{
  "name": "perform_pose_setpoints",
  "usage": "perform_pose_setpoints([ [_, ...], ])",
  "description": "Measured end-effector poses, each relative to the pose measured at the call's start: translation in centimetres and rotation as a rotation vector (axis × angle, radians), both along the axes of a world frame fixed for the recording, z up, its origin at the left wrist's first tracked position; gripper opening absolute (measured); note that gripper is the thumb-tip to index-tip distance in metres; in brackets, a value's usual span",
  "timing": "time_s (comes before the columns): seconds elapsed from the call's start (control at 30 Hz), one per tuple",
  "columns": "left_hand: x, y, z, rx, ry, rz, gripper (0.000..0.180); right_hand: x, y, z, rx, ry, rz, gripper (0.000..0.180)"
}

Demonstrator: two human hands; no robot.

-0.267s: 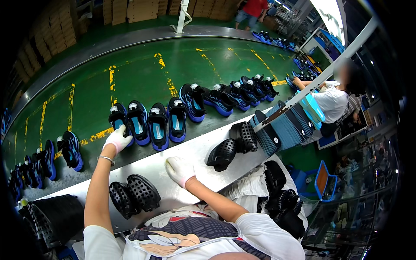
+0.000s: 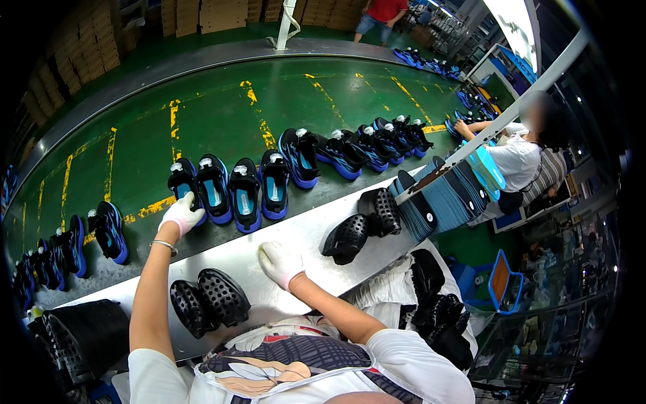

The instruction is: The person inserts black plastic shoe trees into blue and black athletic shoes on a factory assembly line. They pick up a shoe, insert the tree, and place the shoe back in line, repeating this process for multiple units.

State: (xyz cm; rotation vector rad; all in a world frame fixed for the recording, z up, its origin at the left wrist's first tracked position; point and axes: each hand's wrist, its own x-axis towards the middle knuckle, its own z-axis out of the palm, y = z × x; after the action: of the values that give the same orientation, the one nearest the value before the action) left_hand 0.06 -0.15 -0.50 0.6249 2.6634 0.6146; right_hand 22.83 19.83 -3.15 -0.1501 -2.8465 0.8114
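My left hand (image 2: 180,217), in a white glove, reaches over the green line and is closed on the heel end of a black and blue sports shoe (image 2: 180,176). Next to that shoe stand more of the same kind, including a shoe (image 2: 214,192) with a light blue insole and another shoe (image 2: 245,198). My right hand (image 2: 279,264), also gloved, rests at the metal ledge with its fingers curled together; nothing shows in it. To its right lie two black perforated shells (image 2: 344,240), and a similar black pair (image 2: 219,297) sits to its left.
A metal ledge (image 2: 303,232) runs between me and the green conveyor (image 2: 215,101). Stacks of blue insoles (image 2: 441,202) stand at its right end beside a slanted white post (image 2: 498,124). A co-worker (image 2: 521,155) handles shoes at the right. Black shells (image 2: 87,333) fill the lower left.
My hands stay almost where they were, the left one still on the shoe. In the background, a person in red has shifted slightly left.
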Motion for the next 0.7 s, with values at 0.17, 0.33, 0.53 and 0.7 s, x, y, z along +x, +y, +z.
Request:
perform_pose_setpoints([
  [0.17, -0.1, 0.0, 0.0, -0.001, 0.017, 0.013, 0.045, -0.3, 0.4, -0.1, 0.0, 0.01, -0.006, 0.016],
  [0.33, -0.4, -0.2, 0.1, 0.007, 0.014, 0.013, 0.045, -0.5, 0.5, -0.4, 0.019, 0.037, 0.004, 0.016],
  [0.53, -0.2, -0.3, -0.1, -0.004, 0.022, 0.035, 0.045, -0.4, 0.9, -0.2, 0.011, 0.012, -0.003, 0.016],
  [0.7, -0.3, -0.2, -0.5, -0.006, 0.034, 0.031, 0.044, -0.2, 1.2, -0.3, -0.005, 0.031, -0.01, 0.015],
])
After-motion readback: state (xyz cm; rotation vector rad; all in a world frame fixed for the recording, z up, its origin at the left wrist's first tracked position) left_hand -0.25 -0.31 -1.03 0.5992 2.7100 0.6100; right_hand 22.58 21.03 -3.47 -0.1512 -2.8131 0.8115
